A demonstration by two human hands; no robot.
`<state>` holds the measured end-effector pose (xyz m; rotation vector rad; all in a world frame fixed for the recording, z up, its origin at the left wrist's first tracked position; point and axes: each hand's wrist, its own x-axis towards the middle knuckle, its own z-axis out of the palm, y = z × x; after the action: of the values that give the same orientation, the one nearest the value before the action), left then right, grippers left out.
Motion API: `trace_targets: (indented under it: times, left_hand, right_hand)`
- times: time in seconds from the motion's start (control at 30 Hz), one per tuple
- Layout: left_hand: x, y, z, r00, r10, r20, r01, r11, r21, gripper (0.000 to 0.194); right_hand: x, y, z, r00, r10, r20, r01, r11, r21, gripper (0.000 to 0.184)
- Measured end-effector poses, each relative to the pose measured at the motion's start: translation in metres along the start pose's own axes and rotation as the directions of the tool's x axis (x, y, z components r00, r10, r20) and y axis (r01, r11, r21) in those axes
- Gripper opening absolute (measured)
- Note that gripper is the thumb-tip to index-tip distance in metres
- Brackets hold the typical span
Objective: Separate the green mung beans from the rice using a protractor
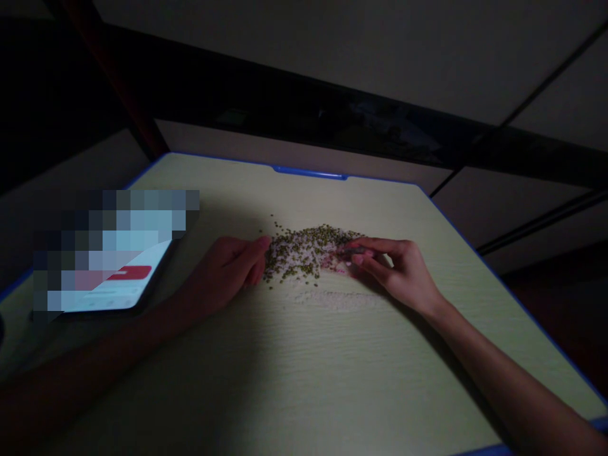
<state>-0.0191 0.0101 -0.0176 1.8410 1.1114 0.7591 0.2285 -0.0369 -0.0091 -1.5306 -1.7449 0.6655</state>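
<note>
A pile of small green beans mixed with white grains (304,247) lies spread near the middle of the table. My left hand (235,263) is at its left edge, fingers curled and thumb pressed to the fingertips; anything inside them is hidden. On the pile's right side, my right hand (394,269) pinches a slim dark greyish object (354,251), too dim to name. Below those fingertips shows a pinkish, partly see-through patch (338,265). A separate strip of white grains (344,299) runs along the near side of the pile.
The pale wood-look table (304,380) has a blue edge and a blue recessed strip (311,172) at the far side. A lit tablet-like screen (114,282), partly pixelated, stands left of my left arm. Pale panels (380,50) rise behind the table in dim light.
</note>
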Motion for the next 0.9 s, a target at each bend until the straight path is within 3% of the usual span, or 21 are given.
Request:
trace_targets:
  times: [0.9]
  left_hand:
    - [0.0007, -0.0019, 0.0013, 1.0, -0.017, -0.012, 0.017, 1.0, -0.004, 0.052]
  right_hand:
    - [0.0025, -0.0027, 0.0007, 0.998, -0.033, -0.062, 0.029, 0.997, -0.069, 0.023]
